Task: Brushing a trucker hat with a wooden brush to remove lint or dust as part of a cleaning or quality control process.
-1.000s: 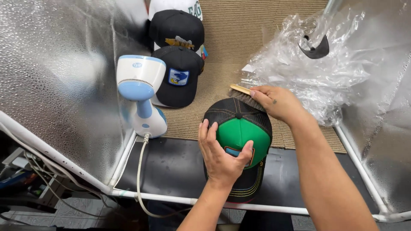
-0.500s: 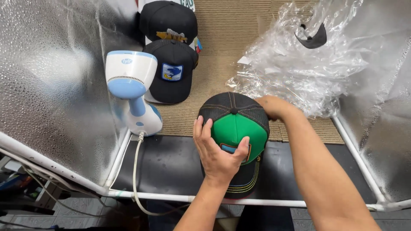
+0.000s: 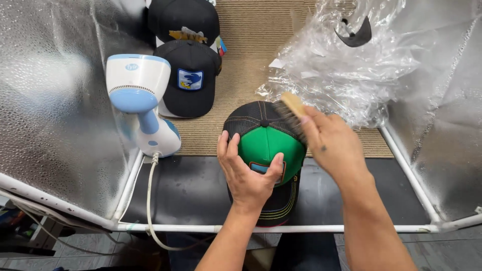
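Cloth cap (image 3: 266,145), matt mesh back, is being gripped; wooden bristle brush (image 3: 292,111); crinkled glossy plastic film (image 3: 346,70); dimpled silver foil panel (image 3: 50,100).

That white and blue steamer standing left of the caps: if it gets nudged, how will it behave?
The steamer probably tips easily: its wide head sits on a thin neck over a smaller base. Its cord trails over the frame edge and may tug it. The hard plastic shell looks rigid.
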